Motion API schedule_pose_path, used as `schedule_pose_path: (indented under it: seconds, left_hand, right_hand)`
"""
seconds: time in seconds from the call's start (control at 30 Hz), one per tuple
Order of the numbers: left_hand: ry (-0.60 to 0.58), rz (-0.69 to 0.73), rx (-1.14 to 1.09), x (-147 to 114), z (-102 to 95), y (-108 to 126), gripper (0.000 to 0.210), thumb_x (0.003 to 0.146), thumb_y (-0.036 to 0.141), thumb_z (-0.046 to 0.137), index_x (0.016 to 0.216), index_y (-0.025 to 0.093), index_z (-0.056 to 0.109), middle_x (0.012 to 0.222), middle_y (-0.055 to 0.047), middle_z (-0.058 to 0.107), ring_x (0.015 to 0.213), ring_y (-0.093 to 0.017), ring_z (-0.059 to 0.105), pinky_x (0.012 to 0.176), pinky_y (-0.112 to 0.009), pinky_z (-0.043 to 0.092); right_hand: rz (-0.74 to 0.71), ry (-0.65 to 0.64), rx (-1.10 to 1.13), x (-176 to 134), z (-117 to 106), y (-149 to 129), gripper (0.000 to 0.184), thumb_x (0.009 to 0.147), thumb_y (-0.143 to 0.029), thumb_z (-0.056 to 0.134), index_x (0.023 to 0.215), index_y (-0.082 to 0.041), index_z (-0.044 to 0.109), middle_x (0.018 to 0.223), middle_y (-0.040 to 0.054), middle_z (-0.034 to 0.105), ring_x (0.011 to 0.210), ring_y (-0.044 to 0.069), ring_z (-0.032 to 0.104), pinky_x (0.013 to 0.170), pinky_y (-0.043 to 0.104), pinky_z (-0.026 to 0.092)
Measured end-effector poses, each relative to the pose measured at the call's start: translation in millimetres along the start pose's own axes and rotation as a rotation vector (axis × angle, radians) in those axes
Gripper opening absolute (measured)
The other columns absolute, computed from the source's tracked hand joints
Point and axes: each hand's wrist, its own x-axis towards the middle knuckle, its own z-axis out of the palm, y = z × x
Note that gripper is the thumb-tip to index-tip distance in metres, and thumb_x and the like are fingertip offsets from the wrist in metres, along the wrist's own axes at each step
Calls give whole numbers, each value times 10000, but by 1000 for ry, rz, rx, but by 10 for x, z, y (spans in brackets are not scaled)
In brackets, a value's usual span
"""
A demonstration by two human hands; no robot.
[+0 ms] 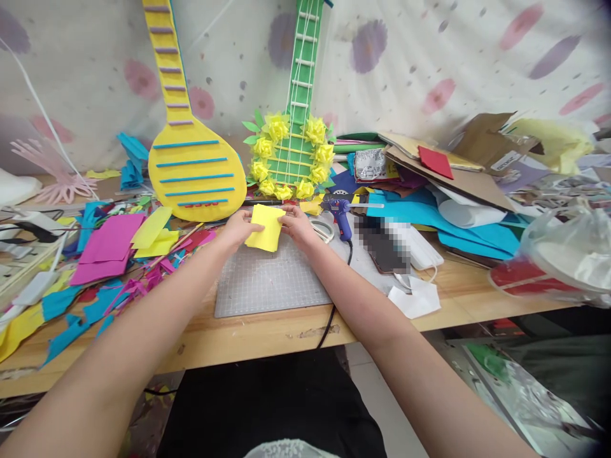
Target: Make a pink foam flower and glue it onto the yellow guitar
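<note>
A squarish piece of yellow paper (pixel 265 230), perhaps several sheets together, is held up above the grey cutting mat (pixel 272 283). My left hand (pixel 240 229) pinches its left edge, with the thumb lying across the front. On the opposite side, my right hand (pixel 296 224) grips the right edge between thumb and fingers. Behind the hands stands a green paper guitar (pixel 300 114) ringed with yellow paper flowers (pixel 316 130). To its left leans a yellow paper instrument (pixel 198 164) with blue strips. White-handled scissors (pixel 323 229) lie just right of my right hand.
A blue glue gun (pixel 340 219) with its black cord (pixel 335 305) lies right of the mat, near a blurred-out dark phone (pixel 384 245). Magenta paper (pixel 107 247) and coloured scraps cover the left. Cardboard (pixel 449 175) and blue sheets pile up at right, beside a plastic-covered red tub (pixel 529 277).
</note>
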Motion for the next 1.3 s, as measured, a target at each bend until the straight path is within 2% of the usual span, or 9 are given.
schedule_pose_path:
  seconds: [0.1, 0.27, 0.37, 0.5, 0.63, 0.73, 0.83, 1.0, 1.3]
  left_hand:
    - [-7, 57, 336, 82, -292, 50, 458, 581, 124, 675, 1016, 153, 535, 969, -90, 682, 847, -240, 662, 712, -340, 504]
    - [-171, 257, 1078, 196, -674, 91, 411, 656, 160, 599, 1064, 207, 572, 1091, -60, 656, 992, -248, 611, 776, -319, 474]
    - [-116, 340, 1329, 197, -627, 68, 477, 746, 160, 511, 1217, 232, 512, 1201, -78, 616, 1035, -257, 597, 789, -328, 459]
    - [-68, 478, 1508, 118, -414, -16, 433, 820, 111, 379, 1224, 183, 516, 1119, -121, 640, 991, -269, 611, 783, -361, 459]
    - [116, 743, 1430, -7, -276, -169, 434, 822, 56, 336, 1192, 131, 551, 1258, -166, 553, 1134, -286, 524, 935, -420, 394]
    - [279, 854, 1191, -108, -227, -316, 402, 830, 75, 353, 1145, 157, 588, 1276, -138, 543, 1184, -267, 477, 1008, -415, 338]
    - [279, 837, 1032, -180, -228, -455, 310, 853, 183, 397, 1072, 185, 617, 1148, -115, 604, 1123, -261, 513, 979, -405, 368]
    - [176, 746, 1006, -167, -367, -588, 261, 824, 363, 509, 997, 213, 634, 1094, -95, 637, 1076, -272, 540, 945, -407, 400]
    - [233, 659, 960, -128, -450, -605, 219, 837, 329, 480, 867, 209, 661, 995, -88, 680, 978, -261, 585, 861, -380, 442]
  right_hand:
    - [33, -94, -92, -9, 3, 9, 259, 680, -61, 573, 856, -201, 446, 690, -46, 565, 685, 115, 619, 656, 273, 544]
    - [59, -164, -328, 10, 23, 113, 233, 725, -60, 545, 857, -202, 415, 648, -45, 573, 628, 110, 620, 584, 251, 531]
    - [-54, -149, -556, 48, 1, 120, 205, 743, -73, 508, 884, -202, 432, 675, -34, 586, 647, 115, 620, 580, 238, 508]
    - [-333, -73, -1130, -4, -119, -132, 190, 750, -115, 504, 923, -193, 519, 841, 23, 654, 819, 161, 628, 745, 299, 488]
    - [-263, -15, -1655, -214, -307, -435, 269, 767, -113, 468, 1018, -144, 558, 1032, 144, 646, 971, 274, 598, 804, 384, 456]
    - [-206, -10, -1821, -364, -447, -464, 303, 781, -128, 478, 1076, -110, 547, 1133, 200, 593, 1070, 312, 540, 842, 394, 438]
    - [-217, 18, -1817, -421, -558, -361, 330, 800, -179, 517, 1123, -116, 520, 1159, 205, 568, 1088, 314, 516, 847, 392, 436]
    - [-258, 139, -1697, -369, -671, -182, 282, 839, -246, 519, 1105, -152, 524, 1129, 185, 582, 1072, 305, 514, 844, 400, 436]
    - [-303, 240, -1623, -318, -683, -84, 236, 850, -257, 497, 1051, -148, 556, 1128, 172, 586, 1095, 303, 491, 862, 396, 414]
